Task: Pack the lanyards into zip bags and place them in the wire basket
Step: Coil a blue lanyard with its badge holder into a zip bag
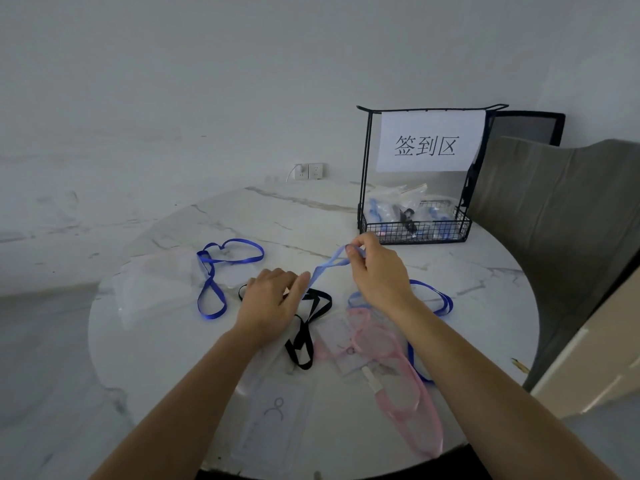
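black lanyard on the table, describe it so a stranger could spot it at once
On the round marble table, look near the middle, beside the left hand. The black lanyard lies there, partly under that hand, between a dark blue lanyard on the left and a pink lanyard on the right. It is the only black strap loose on the tabletop.

I'd call this an office check-in spot: sign reading 签到区 on wire basket, round marble table, mesh chair, wall sockets.
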### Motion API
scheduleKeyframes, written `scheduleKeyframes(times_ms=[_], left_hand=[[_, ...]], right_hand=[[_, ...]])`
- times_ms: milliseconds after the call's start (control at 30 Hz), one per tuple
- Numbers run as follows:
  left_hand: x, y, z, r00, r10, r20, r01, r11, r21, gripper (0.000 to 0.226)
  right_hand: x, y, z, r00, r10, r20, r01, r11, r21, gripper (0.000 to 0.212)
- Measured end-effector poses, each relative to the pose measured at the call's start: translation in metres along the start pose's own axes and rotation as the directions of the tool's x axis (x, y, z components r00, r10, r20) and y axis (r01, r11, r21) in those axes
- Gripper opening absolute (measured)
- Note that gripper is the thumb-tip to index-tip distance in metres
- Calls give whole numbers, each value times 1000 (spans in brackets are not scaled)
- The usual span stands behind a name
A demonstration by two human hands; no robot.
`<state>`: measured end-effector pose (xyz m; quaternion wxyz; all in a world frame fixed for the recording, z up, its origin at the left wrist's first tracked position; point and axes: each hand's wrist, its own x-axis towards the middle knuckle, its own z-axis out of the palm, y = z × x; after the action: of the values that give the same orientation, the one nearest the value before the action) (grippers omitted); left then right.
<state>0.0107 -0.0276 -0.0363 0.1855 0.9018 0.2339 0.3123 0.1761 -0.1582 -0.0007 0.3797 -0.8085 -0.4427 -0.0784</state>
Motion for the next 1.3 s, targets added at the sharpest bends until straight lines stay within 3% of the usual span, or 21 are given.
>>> scheduleKeyframes(times_ms=[100,167,300,400,500,667,767,800,867,933,1000,1100,1200,1300], left_hand=[[-6,8,-8,992,27,123,-60,962,266,56],[-8,7,-9,985,-42,167,-12,951,309,54],[-4,8,-21,988,-124,88,108,979,173,61],[7,17,-35,978,-201,58,205,976,-73,60],[13,14,-48,959,-282,31,280,925,-255,60],[15,19,-54,957,-285,47,288,929,-234,61],[19,27,-51,970,-242,-9,232,938,-256,50],[21,28,-51,970,-242,-29,226,939,-259,46],[26,31,-50,969,-241,-58,218,939,-265,37],[29,35,-50,968,-239,-74,212,940,-267,32],[30,39,-51,967,-241,-82,210,937,-280,30],[31,43,-52,964,-253,-88,218,931,-293,30],[29,44,-53,955,-281,-91,242,921,-305,35],[30,41,-52,936,-340,-85,291,889,-353,37]], right_hand=[[0,-3,0,998,18,-57,-18,1000,3,18],[2,0,-4,994,64,-88,-62,998,29,19],[4,2,-14,992,83,-96,-82,996,22,22],[7,8,-23,994,77,-82,-80,996,-35,25],[15,21,-40,992,92,-83,-105,980,-166,42],[32,46,-62,970,192,-151,-241,848,-473,56],[32,44,-49,985,122,-126,-175,733,-657,50],[30,39,-41,990,77,-119,-136,743,-656,45],[25,24,-28,999,6,-39,-25,870,-493,38],[15,4,-16,990,-63,129,84,984,-160,43],[-3,-16,-4,933,-153,326,118,985,127,43],[-18,-38,9,854,-128,504,-84,923,376,36],[-14,-47,7,860,-19,510,-311,772,554,43],[-7,-43,2,843,43,536,-449,606,657,51]])
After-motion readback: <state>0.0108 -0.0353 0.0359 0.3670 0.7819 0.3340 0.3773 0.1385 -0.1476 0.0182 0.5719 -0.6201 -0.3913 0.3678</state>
